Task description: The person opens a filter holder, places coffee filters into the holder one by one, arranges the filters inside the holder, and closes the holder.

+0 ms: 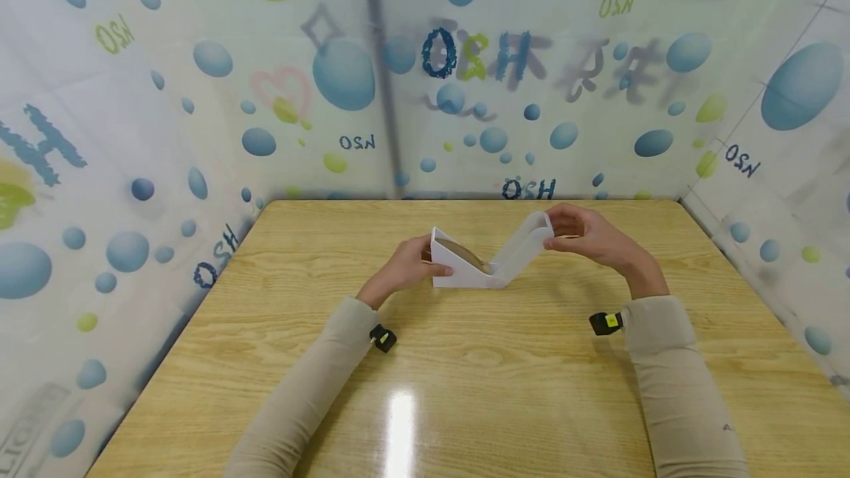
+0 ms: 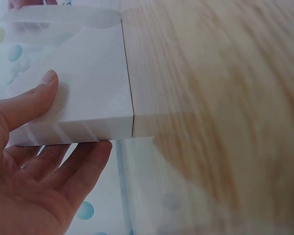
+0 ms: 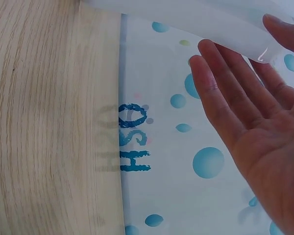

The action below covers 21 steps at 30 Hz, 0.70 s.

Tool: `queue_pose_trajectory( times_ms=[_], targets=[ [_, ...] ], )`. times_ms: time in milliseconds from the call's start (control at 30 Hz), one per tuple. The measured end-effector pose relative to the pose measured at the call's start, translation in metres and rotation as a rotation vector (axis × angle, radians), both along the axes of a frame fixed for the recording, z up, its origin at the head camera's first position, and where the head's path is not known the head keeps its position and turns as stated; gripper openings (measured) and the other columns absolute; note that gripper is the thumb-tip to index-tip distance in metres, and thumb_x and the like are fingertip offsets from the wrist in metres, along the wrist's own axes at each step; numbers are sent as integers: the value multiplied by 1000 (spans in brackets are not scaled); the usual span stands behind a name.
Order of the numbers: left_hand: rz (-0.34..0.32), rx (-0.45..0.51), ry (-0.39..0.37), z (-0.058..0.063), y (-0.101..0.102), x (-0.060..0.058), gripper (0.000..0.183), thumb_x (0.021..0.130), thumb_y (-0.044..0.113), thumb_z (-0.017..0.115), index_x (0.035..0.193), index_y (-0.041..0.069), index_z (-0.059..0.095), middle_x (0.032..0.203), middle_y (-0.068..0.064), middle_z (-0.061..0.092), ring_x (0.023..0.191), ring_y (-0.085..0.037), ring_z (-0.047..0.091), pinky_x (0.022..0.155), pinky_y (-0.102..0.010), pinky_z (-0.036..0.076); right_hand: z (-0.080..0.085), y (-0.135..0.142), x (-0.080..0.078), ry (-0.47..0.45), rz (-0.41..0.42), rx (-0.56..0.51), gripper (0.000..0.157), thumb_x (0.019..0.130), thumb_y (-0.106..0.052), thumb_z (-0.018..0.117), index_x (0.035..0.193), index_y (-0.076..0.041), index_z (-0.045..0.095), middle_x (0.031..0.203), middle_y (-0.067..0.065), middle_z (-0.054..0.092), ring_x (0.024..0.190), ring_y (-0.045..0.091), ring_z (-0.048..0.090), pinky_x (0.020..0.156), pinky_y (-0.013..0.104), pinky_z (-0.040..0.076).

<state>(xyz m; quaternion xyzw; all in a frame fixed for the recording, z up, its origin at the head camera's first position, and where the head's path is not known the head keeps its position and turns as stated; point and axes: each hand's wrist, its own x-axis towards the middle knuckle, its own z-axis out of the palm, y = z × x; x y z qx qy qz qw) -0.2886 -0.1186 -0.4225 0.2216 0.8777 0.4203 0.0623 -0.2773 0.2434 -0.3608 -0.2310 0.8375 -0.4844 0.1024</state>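
A white box with a slanted top edge stands on the wooden table, its frosted lid swung open to the right on a low hinge. Flat brown pieces show inside. My left hand grips the box's left end; in the left wrist view the thumb lies on the near white side and the fingers rest along the end. At the lid's raised outer end, my right hand holds it between thumb and fingers. The right wrist view shows the translucent lid along the top, fingertips at its edge.
The wooden table reaches back to a patterned curtain with blue and green drops and letters. Similar sheets hang at both sides. Small black devices sit at the left cuff and right cuff.
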Motion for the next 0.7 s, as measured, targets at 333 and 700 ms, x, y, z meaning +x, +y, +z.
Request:
queue_pose_trajectory(
  times_ms=[333,700],
  targets=[
    [6,6,2,1,1,0,40,91,16,81,126,7,66,118,-13,74,102,-27,73,86,-38,60,1,-2,0,29,-23,53,50,101,-22,69,144,-5,51,136,16,62,116,12,64,93,25,54],
    [5,8,-6,1,2,0,40,91,16,80,127,7,66,118,-13,74,103,-29,74,86,-39,60,-1,-4,-2,45,-19,55,49,101,-23,69,144,-6,51,137,16,62,115,10,63,94,25,54]
  ],
)
